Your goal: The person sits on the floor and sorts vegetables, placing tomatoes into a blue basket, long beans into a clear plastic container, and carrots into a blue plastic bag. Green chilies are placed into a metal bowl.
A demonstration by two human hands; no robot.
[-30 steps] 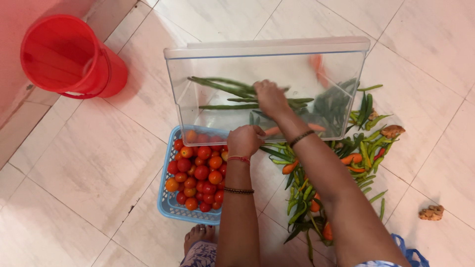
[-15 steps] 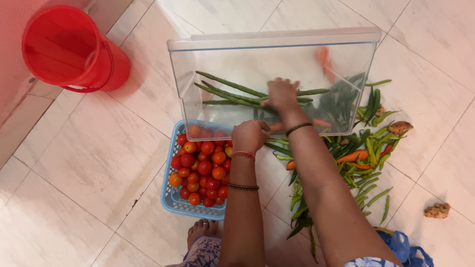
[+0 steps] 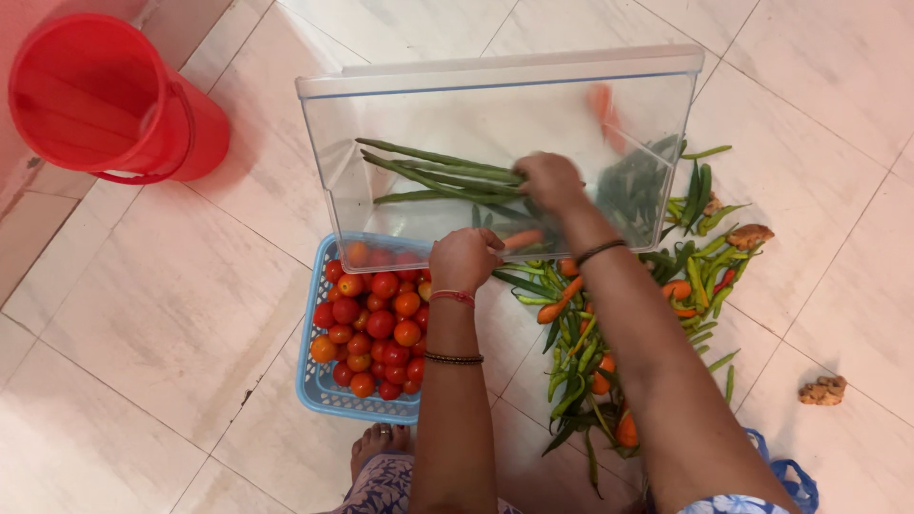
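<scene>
A clear plastic drawer bin (image 3: 409,95) stands tilted on the tiled floor. My left hand (image 3: 465,259) grips its near rim. My right hand (image 3: 550,181) reaches inside and holds a bunch of long green drumstick pods (image 3: 433,171) that lie across the bin's bottom. More green vegetables (image 3: 633,186) and an orange carrot (image 3: 602,107) show through the bin's right side.
A blue basket (image 3: 319,385) full of red and orange tomatoes (image 3: 376,319) sits by my left arm. A heap of green chillies and carrots (image 3: 685,276) spreads to the right, with ginger pieces (image 3: 824,390). A red bucket (image 3: 100,95) stands at top left. My foot (image 3: 381,447) shows below.
My right hand has shifted the green pods slightly inside the bin. The view has drifted, so the bin and bucket sit a little further left. My left hand keeps its grip on the rim.
</scene>
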